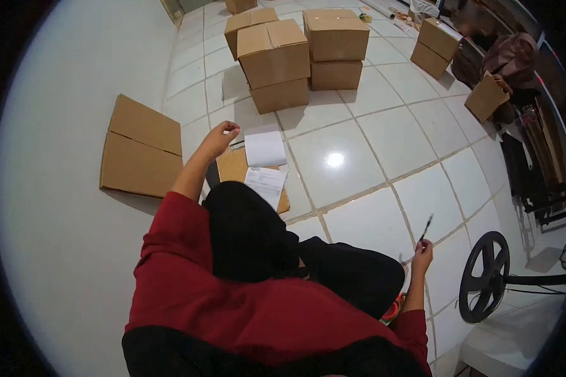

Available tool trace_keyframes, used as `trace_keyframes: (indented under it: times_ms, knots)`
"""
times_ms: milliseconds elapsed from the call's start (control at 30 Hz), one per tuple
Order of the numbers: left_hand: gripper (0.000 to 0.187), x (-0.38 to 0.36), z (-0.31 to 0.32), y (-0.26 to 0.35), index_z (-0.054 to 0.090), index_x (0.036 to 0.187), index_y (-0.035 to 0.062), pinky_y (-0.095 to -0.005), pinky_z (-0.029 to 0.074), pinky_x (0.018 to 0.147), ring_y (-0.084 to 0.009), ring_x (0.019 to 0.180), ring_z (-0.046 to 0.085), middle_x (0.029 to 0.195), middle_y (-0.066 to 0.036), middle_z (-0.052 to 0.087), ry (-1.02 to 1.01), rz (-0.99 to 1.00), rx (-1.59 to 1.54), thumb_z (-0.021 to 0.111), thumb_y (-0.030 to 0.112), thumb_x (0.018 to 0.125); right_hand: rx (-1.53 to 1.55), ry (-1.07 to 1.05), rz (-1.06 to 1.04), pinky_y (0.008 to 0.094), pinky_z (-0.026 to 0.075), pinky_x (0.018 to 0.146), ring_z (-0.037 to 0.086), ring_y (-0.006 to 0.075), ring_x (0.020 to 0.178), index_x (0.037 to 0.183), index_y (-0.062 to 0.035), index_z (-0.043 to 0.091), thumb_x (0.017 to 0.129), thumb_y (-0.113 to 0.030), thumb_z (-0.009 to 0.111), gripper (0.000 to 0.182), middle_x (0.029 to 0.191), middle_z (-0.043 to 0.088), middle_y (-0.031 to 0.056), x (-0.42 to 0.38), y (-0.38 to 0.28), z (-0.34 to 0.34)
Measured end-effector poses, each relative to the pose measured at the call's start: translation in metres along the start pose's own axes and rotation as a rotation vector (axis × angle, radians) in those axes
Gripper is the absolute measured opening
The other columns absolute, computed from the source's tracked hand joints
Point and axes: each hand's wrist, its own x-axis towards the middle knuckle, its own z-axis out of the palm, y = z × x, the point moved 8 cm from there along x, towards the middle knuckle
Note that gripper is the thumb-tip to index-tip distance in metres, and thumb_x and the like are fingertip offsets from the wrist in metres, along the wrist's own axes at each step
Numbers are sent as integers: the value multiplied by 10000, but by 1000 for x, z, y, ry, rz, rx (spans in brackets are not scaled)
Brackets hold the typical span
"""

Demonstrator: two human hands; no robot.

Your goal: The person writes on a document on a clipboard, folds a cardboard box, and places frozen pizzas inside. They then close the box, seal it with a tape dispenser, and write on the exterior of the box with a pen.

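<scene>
My left hand (221, 138) hovers just left of a blank white sheet (264, 146), its fingers curled together and nothing visible in them. Below that sheet lies a printed paper (266, 184). Both papers rest on a brown board (231, 164) on the floor beside my left knee. Out to the right, my right hand (423, 252) pinches a thin dark pen (427, 226), which points up and away from me over the tiles.
Stacked cardboard boxes (273, 53) stand ahead. A flattened carton (141, 151) leans on the left wall. At right, another person (509, 60) handles a piece of cardboard (486, 97). A black wheel-shaped base (484, 276) stands near my right hand.
</scene>
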Motion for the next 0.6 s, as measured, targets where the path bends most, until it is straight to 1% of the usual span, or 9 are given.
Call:
trace_keyframes:
  times_ms: [133, 167, 233, 267, 333, 367, 433, 500, 600]
  knots:
    - [336, -10, 39, -60, 537, 976, 50, -231, 392, 515, -104, 659, 456, 838, -49, 537, -113, -283, -222, 551, 312, 766, 302, -82, 49, 267, 436, 565, 526, 137, 596, 923, -11, 465, 759, -97, 538, 199, 743, 547, 87, -2, -65, 15]
    - [322, -7, 44, -72, 539, 989, 56, -261, 419, 574, -127, 702, 495, 859, -71, 556, -163, -291, -122, 540, 297, 776, 392, -128, 16, 258, 440, 571, 535, 138, 605, 927, -16, 451, 747, -81, 544, 213, 729, 541, 79, -4, -71, 33]
    - [294, 7, 46, -84, 546, 985, 62, -307, 433, 664, -183, 768, 531, 913, -95, 563, -206, -152, 59, 539, 265, 774, 241, -235, -90, 263, 442, 575, 540, 147, 604, 914, -10, 452, 731, -38, 532, 202, 738, 528, 77, -16, -111, 59]
    - [294, 9, 47, -100, 546, 985, 62, -307, 433, 664, -183, 768, 531, 913, -95, 563, -229, -166, 57, 539, 265, 774, 9, -287, -166, 262, 444, 586, 538, 147, 657, 940, -7, 468, 714, -1, 515, 230, 792, 504, 83, -24, -138, 63]
    - [273, 18, 50, -116, 555, 981, 76, -343, 416, 756, -248, 846, 536, 971, -118, 550, -208, 86, 233, 549, 234, 759, 77, -335, -169, 260, 444, 593, 535, 157, 687, 946, -12, 484, 706, 8, 508, 242, 821, 492, 89, -31, -161, 77]
    - [273, 15, 57, -133, 555, 981, 76, -343, 416, 756, -248, 846, 536, 971, -118, 550, -226, 78, 217, 549, 234, 759, 157, -369, -204, 259, 443, 599, 533, 168, 717, 952, -17, 500, 698, 17, 502, 256, 850, 481, 96, -32, -173, 84]
    - [296, -12, 95, -150, 546, 1006, 101, -371, 385, 808, -248, 910, 511, 1001, -80, 537, -427, 413, 549, 540, 249, 750, 177, -359, -152, 245, 440, 600, 520, 192, 773, 897, -33, 550, 703, 19, 507, 206, 879, 468, 106, -33, -188, 102]
    - [355, -45, 125, -180, 509, 1068, 139, -443, 294, 901, -232, 1048, 437, 1086, -59, 499, -425, 586, 588, 520, 300, 752, 35, -373, -409, 265, 438, 637, 516, 222, 784, 817, -32, 572, 713, 6, 522, 122, 875, 475, 113, -42, -224, 123]
    - [395, -72, 134, -202, 486, 1097, 128, -482, 221, 938, -260, 1130, 350, 1151, -85, 440, -351, 566, 601, 514, 320, 753, 158, -440, -400, 301, 421, 688, 514, 237, 779, 763, -15, 576, 742, -52, 550, 50, 799, 511, 119, -48, -235, 181]
